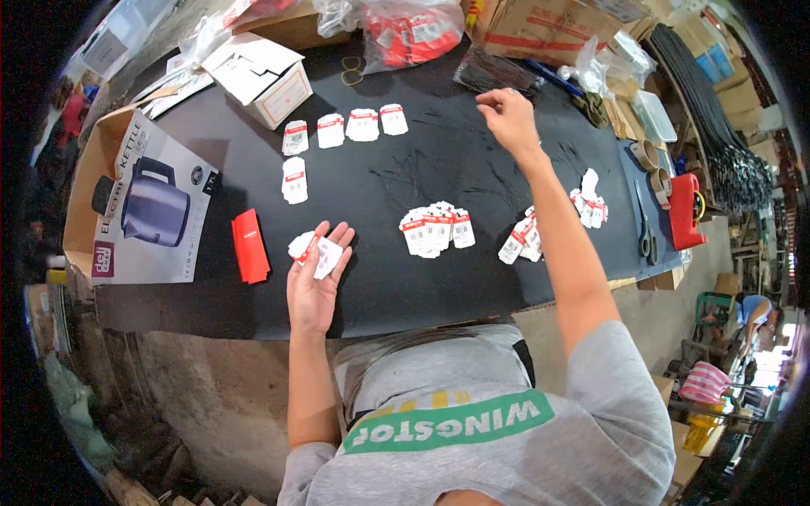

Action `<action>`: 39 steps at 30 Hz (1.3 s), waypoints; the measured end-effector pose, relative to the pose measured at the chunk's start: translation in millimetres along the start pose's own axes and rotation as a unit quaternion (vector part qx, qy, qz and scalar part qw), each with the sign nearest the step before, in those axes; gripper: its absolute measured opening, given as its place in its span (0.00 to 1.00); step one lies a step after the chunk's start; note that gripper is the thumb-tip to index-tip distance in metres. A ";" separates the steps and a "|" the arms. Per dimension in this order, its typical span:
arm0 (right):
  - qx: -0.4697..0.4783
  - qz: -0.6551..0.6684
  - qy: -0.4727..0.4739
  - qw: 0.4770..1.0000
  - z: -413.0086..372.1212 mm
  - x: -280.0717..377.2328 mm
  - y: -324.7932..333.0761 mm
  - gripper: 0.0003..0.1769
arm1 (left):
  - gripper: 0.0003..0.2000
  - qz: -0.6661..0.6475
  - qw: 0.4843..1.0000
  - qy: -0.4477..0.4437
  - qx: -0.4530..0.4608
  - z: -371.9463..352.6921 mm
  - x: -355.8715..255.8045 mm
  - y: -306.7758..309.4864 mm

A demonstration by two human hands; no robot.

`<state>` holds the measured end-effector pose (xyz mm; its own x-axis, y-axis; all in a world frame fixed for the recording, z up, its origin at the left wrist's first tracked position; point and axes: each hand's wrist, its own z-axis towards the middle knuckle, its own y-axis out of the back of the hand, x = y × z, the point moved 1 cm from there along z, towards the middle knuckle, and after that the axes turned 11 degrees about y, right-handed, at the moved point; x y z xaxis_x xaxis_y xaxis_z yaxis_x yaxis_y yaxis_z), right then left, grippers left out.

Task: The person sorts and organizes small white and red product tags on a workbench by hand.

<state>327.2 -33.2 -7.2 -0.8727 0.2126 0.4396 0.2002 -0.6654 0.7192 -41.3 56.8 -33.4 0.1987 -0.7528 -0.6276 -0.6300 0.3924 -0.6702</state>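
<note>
small card tags (pixel 433 231) are heaped on a smooth black surface (pixel 371 291).
a cardboard kettle box (pixel 173 202) is stood left of slim red cards (pixel 250 246); loose tags (pixel 326 260) are held in the left hand (pixel 315 287), palm up, fingers spread; thin black strands (pixel 496 169) are scattered near the curled right hand (pixel 510 120), whose grip cannot be told.
</note>
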 end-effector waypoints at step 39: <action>0.218 0.501 -0.151 0.824 -75.8 203.7 -25.6 0.14 | 0.10 0.220 0.963 -0.115 -0.102 -14.2 10.8 -28.1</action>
<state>110.5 -27.1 23.2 -0.0352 -0.0752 0.9965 0.9513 -0.3081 0.0104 -32.2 30.1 -15.7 0.0253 -0.3906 -0.9202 -0.8208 0.5173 -0.2421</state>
